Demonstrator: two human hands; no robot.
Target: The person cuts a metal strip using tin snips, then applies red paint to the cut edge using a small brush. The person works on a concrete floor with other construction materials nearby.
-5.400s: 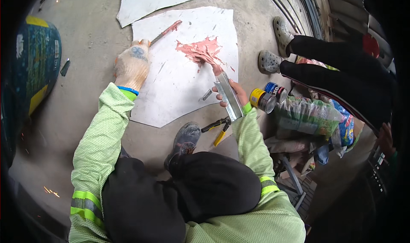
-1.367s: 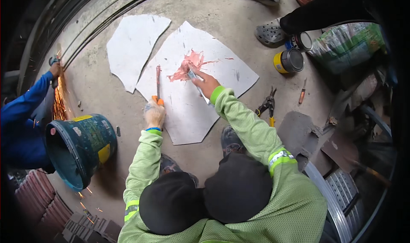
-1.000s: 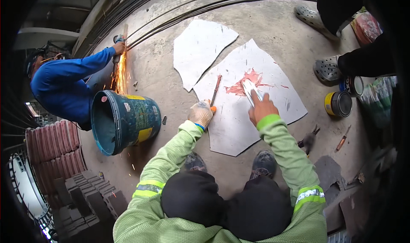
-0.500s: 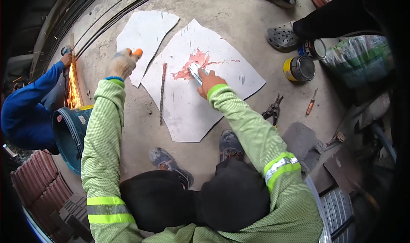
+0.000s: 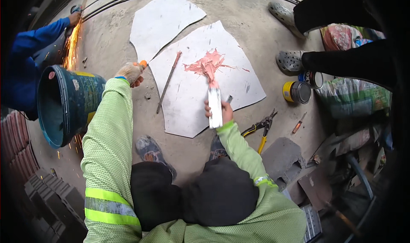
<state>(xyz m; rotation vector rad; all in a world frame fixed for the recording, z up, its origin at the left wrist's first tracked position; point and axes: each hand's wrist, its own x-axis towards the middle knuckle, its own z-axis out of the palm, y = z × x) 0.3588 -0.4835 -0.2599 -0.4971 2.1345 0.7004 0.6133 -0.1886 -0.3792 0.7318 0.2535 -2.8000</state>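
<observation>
1. Head view shows the right hand [image 5: 220,112] clamped on a flat white strip [image 5: 215,106], whose far end rests in the pink paste [image 5: 208,64] smeared on the larger white sheet [image 5: 188,102] lying on the concrete floor [image 5: 247,12]. Half a second ago that hand lay closer to the smear; now it sits back near the sheet's near edge with the strip stretched out ahead, so the paste looks drawn toward the person.
2. The left hand [image 5: 130,72], gloved, is closed around something orange at the sheet's left corner; what it is cannot be made out. It has dropped from the raised position of the earlier picture.
3. The rusty rod [image 5: 168,87] lies loose on the sheet, touched by neither hand, as before.
4. Outward: a second white sheet [image 5: 164,18], a blue bucket [image 5: 64,104], pliers [image 5: 262,127], a yellow can [image 5: 297,92].
5. Hard to read: a small dark piece beside the right thumb; the worker in blue [image 5: 25,72] is cut off, sparks hiding the tool.
</observation>
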